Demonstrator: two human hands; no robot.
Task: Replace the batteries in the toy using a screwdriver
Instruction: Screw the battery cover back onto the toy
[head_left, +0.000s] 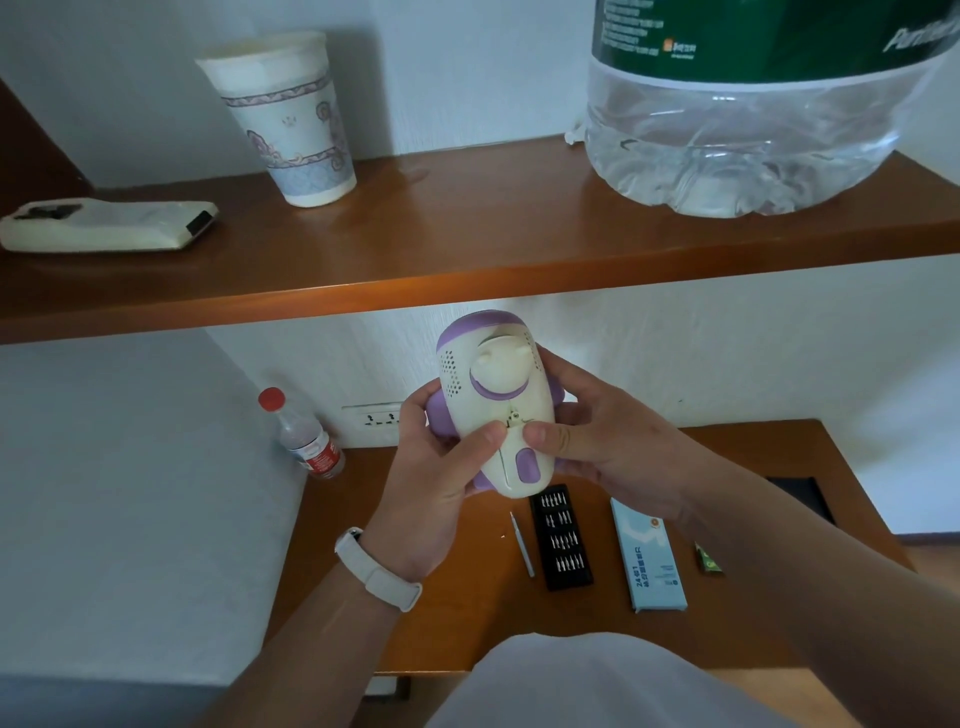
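Note:
A cream and purple toy (493, 395) is held up in the air above the low wooden table (457, 613), its underside facing me. My left hand (436, 467) grips its left side and my right hand (597, 436) its right side. Both thumbs press near a small latch at the middle of the toy's underside. Under the toy, on the table, lie a thin silver screwdriver handle (521, 543) and a black tray of screwdriver bits (561, 538). A light blue box (649, 556) sits to the right of the tray, and a small green pack (709, 558) beyond it.
A wooden shelf (467, 249) runs above the toy, carrying a paper cup (291, 119), a wrapped remote (109, 226) and a large clear water jug (753, 119). A red-capped bottle (304, 436) leans at the table's back left, by a wall socket (371, 418).

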